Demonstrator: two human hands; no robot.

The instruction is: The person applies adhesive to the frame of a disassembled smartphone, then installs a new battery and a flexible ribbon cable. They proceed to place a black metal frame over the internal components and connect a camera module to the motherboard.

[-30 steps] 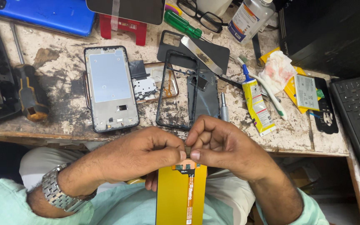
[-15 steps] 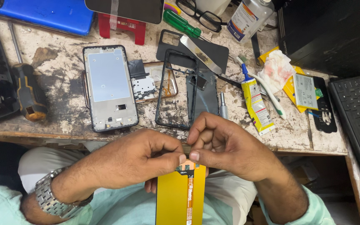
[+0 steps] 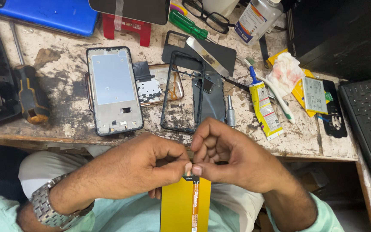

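Taking the worn, paint-scraped wooden workbench (image 3: 56, 124) as the landmark and reading from its left end: a black-and-yellow-handled screwdriver (image 3: 30, 99) is lying at the bench's left side, parked out of the working area. Right of it, a grey metal phone mid-frame (image 3: 113, 91) is resting flat on the bench with its inner face up. Beside that, a small loose circuit board (image 3: 149, 89) is sitting on a clear phone case, and a thin black plastic phone bezel (image 3: 182, 92) is lying next, each part apart from the others so nothing overlaps.

In front of the bench's near edge, over the lap, the left hand (image 3: 136, 169), with a steel wristwatch (image 3: 48, 207) on its wrist, is pinching with thumb and forefinger pressed together at the top edge of a flat yellow rectangular panel with an orange strip (image 3: 185, 204). The right hand (image 3: 230, 159) is meeting it fingertip to fingertip, also pinched at the small dark tab at the panel's top, seemingly so both can grip something tiny. The panel is hanging upright below the fingers, clear of the bench.

Further right on the bench, a yellow-and-white glue tube with a blue cap (image 3: 263, 105) is lying within reach, and a black keyboard (image 3: 368, 129) is sitting at the bench's right end.
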